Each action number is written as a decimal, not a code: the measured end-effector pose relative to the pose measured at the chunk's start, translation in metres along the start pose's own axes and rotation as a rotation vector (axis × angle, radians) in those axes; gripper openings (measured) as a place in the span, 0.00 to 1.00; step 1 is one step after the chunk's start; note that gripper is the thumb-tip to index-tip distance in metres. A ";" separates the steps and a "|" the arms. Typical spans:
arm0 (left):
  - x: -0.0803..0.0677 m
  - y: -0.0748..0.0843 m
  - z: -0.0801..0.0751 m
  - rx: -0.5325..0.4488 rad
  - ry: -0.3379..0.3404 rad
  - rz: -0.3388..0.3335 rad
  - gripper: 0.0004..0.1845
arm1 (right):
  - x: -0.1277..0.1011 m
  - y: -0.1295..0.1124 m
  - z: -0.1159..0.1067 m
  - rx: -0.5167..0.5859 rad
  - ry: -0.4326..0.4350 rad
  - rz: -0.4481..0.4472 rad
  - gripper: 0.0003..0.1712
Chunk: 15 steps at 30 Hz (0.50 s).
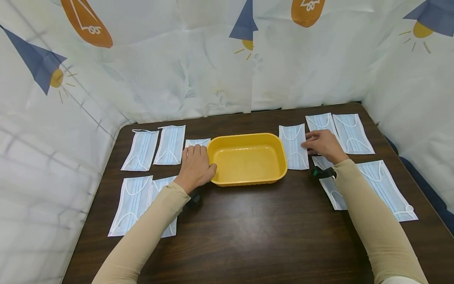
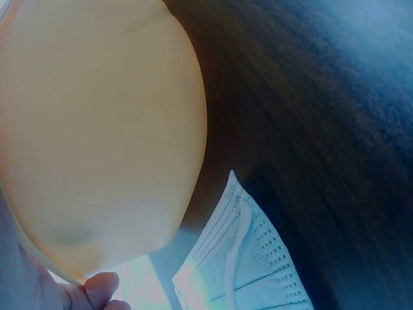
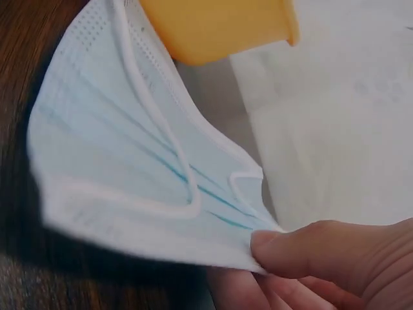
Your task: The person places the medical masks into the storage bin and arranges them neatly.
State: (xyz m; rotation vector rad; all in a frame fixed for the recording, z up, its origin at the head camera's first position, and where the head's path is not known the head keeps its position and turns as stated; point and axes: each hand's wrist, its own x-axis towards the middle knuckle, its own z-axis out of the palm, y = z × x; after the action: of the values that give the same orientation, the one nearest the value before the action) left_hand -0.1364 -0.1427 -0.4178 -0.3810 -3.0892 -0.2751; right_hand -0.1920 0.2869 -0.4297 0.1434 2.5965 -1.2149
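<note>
A yellow plastic tray (image 1: 250, 181) sits near the table's middle. My left hand (image 1: 196, 167) grips its left rim, thumb over the edge; in the left wrist view fingertips (image 2: 103, 289) curl at the rim, near a light-blue face mask (image 2: 245, 258). That hand partly covers the mask (image 1: 197, 142) behind it. Right of the tray, my right hand (image 1: 324, 145) pinches the edge of another face mask (image 1: 294, 146). In the right wrist view the thumb (image 3: 303, 252) lies on top of this mask (image 3: 142, 148), fingers beneath, and the mask bends upward at the pinched side.
Several more masks lie flat on the dark wooden table (image 1: 244, 236), some at the left (image 1: 133, 205), some at the right (image 1: 388, 189). Printed white curtains (image 1: 213, 79) hang along the back and sides. A dark band (image 1: 324, 173) circles my right wrist.
</note>
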 end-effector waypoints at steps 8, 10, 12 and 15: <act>0.000 0.001 0.000 -0.003 -0.004 -0.007 0.21 | -0.002 0.004 -0.004 0.033 -0.033 0.021 0.33; 0.000 0.001 0.000 -0.005 -0.005 -0.008 0.21 | -0.003 0.004 -0.005 0.020 -0.030 0.019 0.34; 0.000 0.001 0.000 -0.007 -0.006 -0.009 0.21 | -0.004 0.005 -0.007 0.009 -0.022 0.020 0.34; 0.000 0.001 0.000 -0.008 -0.005 -0.009 0.21 | -0.005 0.005 -0.009 0.010 -0.009 0.017 0.34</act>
State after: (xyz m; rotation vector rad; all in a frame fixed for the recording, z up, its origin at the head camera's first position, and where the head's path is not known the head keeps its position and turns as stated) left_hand -0.1360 -0.1421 -0.4181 -0.3688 -3.0962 -0.2870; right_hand -0.1877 0.2975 -0.4265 0.1605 2.5762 -1.2205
